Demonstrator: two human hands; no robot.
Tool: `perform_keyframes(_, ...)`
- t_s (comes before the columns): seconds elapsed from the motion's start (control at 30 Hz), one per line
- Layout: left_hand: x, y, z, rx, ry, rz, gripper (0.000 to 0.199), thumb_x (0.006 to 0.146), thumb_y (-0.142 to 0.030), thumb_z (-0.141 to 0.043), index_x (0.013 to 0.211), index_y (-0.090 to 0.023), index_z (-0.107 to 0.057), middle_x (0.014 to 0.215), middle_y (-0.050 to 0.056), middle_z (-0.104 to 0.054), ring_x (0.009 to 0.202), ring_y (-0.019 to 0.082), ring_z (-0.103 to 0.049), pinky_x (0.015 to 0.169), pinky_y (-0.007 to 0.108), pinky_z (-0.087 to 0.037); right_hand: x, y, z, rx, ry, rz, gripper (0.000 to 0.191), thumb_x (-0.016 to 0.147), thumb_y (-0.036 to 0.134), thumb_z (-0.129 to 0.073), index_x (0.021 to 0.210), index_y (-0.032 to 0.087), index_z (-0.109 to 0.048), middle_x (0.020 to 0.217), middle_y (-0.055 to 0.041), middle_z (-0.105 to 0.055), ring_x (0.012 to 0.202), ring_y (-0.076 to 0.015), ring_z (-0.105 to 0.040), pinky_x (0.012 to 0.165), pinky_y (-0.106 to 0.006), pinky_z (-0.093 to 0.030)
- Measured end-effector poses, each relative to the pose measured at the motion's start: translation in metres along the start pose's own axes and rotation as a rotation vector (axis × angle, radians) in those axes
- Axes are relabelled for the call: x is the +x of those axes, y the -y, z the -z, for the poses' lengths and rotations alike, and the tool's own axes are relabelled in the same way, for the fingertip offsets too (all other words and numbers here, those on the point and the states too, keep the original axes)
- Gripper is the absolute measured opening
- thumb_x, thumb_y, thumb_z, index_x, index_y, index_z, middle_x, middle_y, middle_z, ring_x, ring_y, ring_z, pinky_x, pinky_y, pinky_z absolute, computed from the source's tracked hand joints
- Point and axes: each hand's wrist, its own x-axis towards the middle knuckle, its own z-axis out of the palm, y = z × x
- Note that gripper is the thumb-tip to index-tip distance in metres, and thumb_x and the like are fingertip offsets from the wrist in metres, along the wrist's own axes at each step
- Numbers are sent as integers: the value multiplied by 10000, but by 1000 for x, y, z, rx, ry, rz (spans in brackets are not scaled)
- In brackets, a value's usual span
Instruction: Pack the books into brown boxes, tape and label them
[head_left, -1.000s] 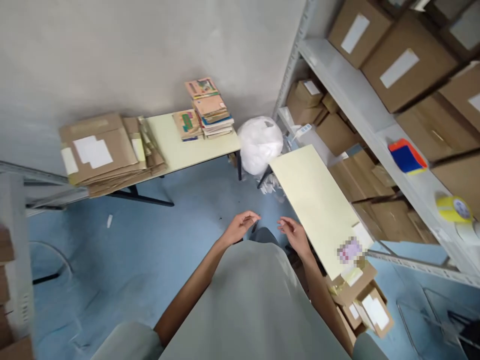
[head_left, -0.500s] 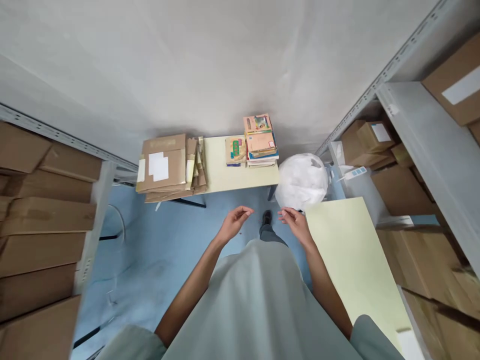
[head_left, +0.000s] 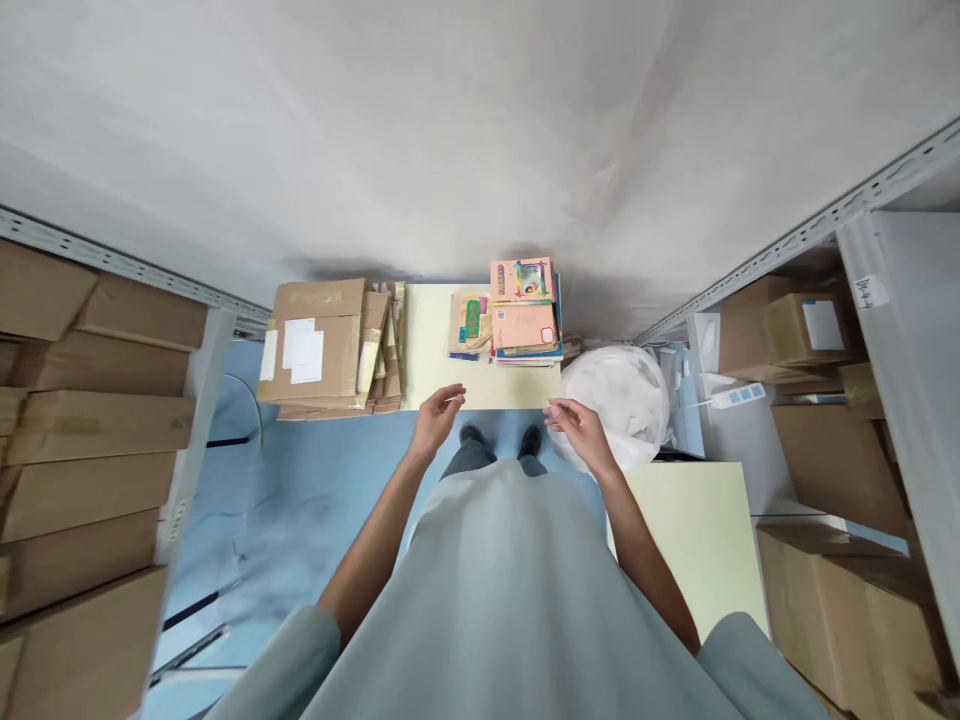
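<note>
My left hand (head_left: 436, 420) hangs in the air at the front edge of the pale yellow table (head_left: 442, 385), its fingers loosely bent and holding nothing. Opposite it, my right hand (head_left: 579, 428) is raised beside the white plastic bag (head_left: 622, 400), fingers stretched and also free of any object. Beyond the hands, a stack of books (head_left: 523, 327) with pink covers on top stands on the table. A thinner book (head_left: 471, 322) with a green label lies to its left. At the table's left end are flattened cardboard boxes (head_left: 319, 340) with white labels.
Shelves of cardboard boxes (head_left: 97, 430) rise on the left, and more boxes (head_left: 840, 440) fill the shelf on the right. A second pale table (head_left: 694, 540) stands near my right arm. A white power strip (head_left: 737, 396) lies by the right shelf. A wall is ahead.
I have come closer to the table, and both my feet now show below me. My hands are a little wider apart and nearer the table's front edge.
</note>
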Motion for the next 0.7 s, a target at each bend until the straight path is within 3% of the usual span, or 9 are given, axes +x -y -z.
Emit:
perform_keyframes(0.17, 80, 4, 12, 171, -94, 115, 469, 946, -437, -717, 1299, -136, -784, 1366, 191, -811, 1193, 307, -795, 1035, 420, -637, 20, 22, -4, -12, -30, -21, 682, 833, 816, -817, 1162, 219, -786, 1161, -154, -865, 983, -296, -846, 895, -432, -682)
perform_keyframes(0.4, 189, -2, 13, 392, -98, 230, 381, 932, -295, -757, 1252, -89, -782, 1415, 247, -777, 1386, 381, -707, 1166, 423, -511, 22, 40, -31, -54, -180, -31, 720, 833, 843, -807, 1181, 212, -795, 1177, -162, -862, 975, -294, -843, 917, -450, -688)
perform_keyframes(0.53, 220, 4, 10, 442, -62, 264, 339, 906, -330, -800, 1158, -104, -788, 1364, 257, -795, 1372, 405, -699, 1095, 413, -508, 19, 44, -55, -72, -270, -69, 751, 821, 876, -793, 1181, 217, -806, 1185, -166, -864, 990, -313, -847, 928, -476, -697)
perform_keyframes(0.7, 232, 18, 21, 439, -11, 289, 346, 874, -385, -835, 1118, -142, -798, 1272, 229, -832, 1308, 398, -733, 1016, 395, -533, 19, 49, -87, -79, -360, -95, 752, 813, 879, -798, 1171, 218, -810, 1176, -169, -868, 987, -324, -854, 922, -495, -703)
